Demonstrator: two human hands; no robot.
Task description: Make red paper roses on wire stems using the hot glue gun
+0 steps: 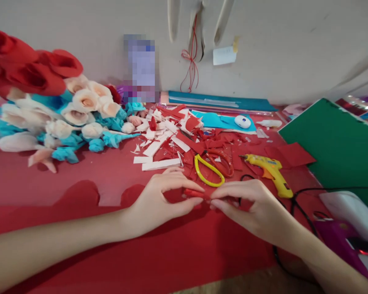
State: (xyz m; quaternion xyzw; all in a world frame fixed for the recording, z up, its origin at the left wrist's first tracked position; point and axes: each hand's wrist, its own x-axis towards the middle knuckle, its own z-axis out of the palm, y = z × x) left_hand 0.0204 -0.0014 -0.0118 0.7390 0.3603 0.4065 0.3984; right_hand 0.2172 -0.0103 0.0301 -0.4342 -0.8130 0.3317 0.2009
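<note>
Between my two hands is a small rolled piece of red paper (194,192), held just above the red table surface. My left hand (159,198) pinches its left part between thumb and fingers. At its right end, the thumb and fingertips of my right hand (248,202) close on it, covering that end. Just beyond the fingers lie scissors with one yellow and one red handle (209,174), their blades partly under paper scraps. A yellow hot glue gun (270,169) rests to the right of them, nozzle toward the left.
Red and white paper scraps (164,143) are heaped mid-table. Paper flowers in cream (86,100), blue and red (37,69) pile up at left. A green board (334,151) leans at right, near a black cable (309,220). Blue sheets (214,120) lie by the wall.
</note>
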